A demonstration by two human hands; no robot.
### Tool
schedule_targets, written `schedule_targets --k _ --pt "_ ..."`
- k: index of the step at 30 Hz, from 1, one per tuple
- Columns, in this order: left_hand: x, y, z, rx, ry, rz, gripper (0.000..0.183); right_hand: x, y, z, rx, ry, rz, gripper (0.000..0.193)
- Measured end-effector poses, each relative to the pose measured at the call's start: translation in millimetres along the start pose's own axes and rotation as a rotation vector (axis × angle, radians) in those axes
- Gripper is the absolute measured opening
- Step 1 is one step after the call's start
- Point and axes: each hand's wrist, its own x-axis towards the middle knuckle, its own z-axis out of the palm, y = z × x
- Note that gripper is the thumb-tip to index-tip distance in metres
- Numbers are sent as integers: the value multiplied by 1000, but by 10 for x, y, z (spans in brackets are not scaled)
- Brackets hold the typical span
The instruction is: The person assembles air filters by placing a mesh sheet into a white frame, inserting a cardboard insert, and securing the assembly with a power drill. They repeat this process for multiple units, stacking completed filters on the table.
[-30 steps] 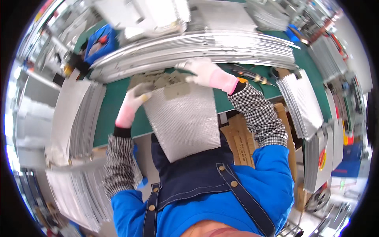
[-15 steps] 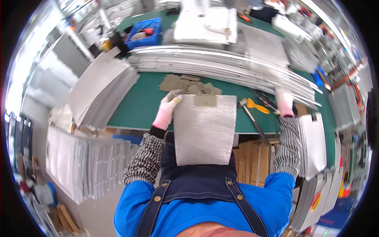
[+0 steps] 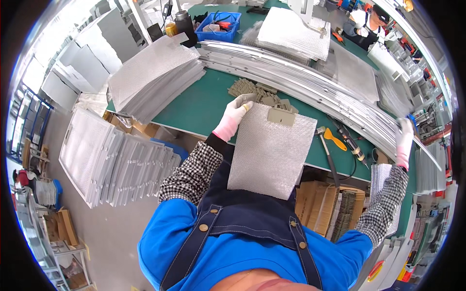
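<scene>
My left hand point(image 3: 236, 116), in a white and pink glove, pinches the upper left corner of a silvery mesh panel point(image 3: 269, 157). The panel hangs tilted over the table's near edge, against my apron. A flat grey-beige plastic piece point(image 3: 281, 117) sits at its top edge. Far to the right, my gloved right hand point(image 3: 404, 140) closes on a long thin metal strip point(image 3: 428, 154) by the right end of the strip pile point(image 3: 310, 80). Part of that strip juts out past the hand; its grip is partly hidden. Small grey-beige pieces point(image 3: 250, 88) lie heaped behind the panel.
On the green table point(image 3: 187, 104) are a hammer point(image 3: 329, 155), an orange scraper point(image 3: 335, 139) and a power screwdriver point(image 3: 353, 145). Mesh stacks point(image 3: 150, 72) stand left, with more panels point(image 3: 116, 160) below. A blue bin point(image 3: 218, 26) stands behind; a co-worker point(image 3: 367, 26) is far right.
My right hand has moved right and outward along the strips, and one strip now sticks out beyond it. The view has turned; my left hand keeps the panel, now more tilted.
</scene>
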Motion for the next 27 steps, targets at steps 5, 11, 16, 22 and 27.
schedule_targets --k 5,11,16,22,27 --pt "-158 121 135 -58 0 -75 36 -701 226 -75 -34 -158 6 26" --pt "-509 448 413 -59 -6 31 31 -346 -1706 28 215 -113 -46 28" --pt "-709 583 557 73 45 136 29 156 -2568 23 551 -219 -129 11" --pt "-840 650 713 113 115 182 26 453 -3225 150 703 -241 -380 21" --pt "-776 471 578 179 146 200 22 517 -3306 275 746 -442 -407 24"
